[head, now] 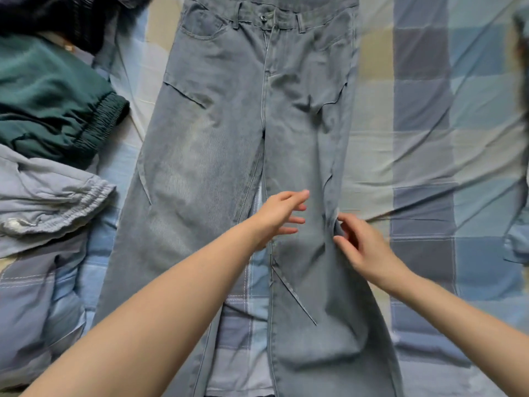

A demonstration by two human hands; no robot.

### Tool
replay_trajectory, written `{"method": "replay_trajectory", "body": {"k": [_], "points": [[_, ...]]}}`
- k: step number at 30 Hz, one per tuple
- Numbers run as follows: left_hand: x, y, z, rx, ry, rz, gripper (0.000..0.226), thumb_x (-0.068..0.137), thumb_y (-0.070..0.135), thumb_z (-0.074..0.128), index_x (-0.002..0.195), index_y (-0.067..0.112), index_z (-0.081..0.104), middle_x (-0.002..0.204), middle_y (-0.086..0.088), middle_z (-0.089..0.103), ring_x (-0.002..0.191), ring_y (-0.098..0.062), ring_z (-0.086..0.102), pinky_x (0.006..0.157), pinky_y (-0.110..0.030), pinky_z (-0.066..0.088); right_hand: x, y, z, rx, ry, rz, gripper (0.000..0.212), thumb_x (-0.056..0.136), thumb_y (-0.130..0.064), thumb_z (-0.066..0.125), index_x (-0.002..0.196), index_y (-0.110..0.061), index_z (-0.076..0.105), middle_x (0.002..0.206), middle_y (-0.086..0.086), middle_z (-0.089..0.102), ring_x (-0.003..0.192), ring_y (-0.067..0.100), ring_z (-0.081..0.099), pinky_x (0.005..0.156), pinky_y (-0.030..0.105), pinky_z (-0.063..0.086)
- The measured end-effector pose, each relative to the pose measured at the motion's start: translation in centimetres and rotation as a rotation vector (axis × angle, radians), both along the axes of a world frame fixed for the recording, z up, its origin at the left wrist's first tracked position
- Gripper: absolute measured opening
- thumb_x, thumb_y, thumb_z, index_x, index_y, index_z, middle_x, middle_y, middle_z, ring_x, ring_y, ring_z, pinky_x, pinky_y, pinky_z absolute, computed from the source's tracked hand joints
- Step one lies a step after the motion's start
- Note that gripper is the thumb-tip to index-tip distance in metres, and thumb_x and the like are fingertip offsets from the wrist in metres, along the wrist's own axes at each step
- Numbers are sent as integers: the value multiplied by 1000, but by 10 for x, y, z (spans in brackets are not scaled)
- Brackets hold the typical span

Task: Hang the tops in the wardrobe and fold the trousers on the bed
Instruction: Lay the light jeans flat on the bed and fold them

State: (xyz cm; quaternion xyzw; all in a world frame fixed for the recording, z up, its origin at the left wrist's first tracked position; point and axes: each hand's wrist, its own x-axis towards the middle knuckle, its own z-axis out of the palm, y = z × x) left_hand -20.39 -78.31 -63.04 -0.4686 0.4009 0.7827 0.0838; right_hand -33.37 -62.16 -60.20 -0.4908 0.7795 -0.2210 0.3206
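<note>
Across the middle of the frame, one pair of faded blue-grey jeans [229, 156], spread flat and face up on the checked bedsheet [429, 110], waistband at the top edge, two legs running down to the bottom edge with a strip of sheet showing between them. Lower centre, two bare hands over the leg on the right. Left hand [279, 216] released, fingers straight and spread, hovering at or just touching the inner part of that leg; contact hard to tell. Right hand [362, 245] pinching the outer seam of the same leg, a small ridge of denim raised between thumb and fingertips. Left side of the frame, three more garments stacked one after another: a dark one [57, 15] in the upper left corner, a green one with an elastic cuff [57, 101] below it, a pale grey-blue one [48, 193] lower still.
</note>
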Motion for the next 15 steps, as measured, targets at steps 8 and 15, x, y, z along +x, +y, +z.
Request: {"method": "replay_trajectory", "body": {"k": [8, 15], "points": [[-17, -12, -11, -400, -130, 30, 38, 80, -7, 53, 113, 12, 55, 82, -8, 66, 72, -27, 61, 61, -31, 51, -13, -87, 18, 76, 193, 111, 19, 82, -9, 55, 90, -14, 71, 88, 7, 62, 86, 29, 61, 76, 36, 46], [9, -11, -12, -388, 71, -275, 93, 75, -8, 60, 153, 26, 21, 138, -1, 50, 122, -18, 52, 101, -32, 47, -43, -235, -21, 359, -291, -622, 53, 93, -37, 55, 128, -2, 38, 129, 21, 52, 114, 38, 56, 92, 52, 51]]}}
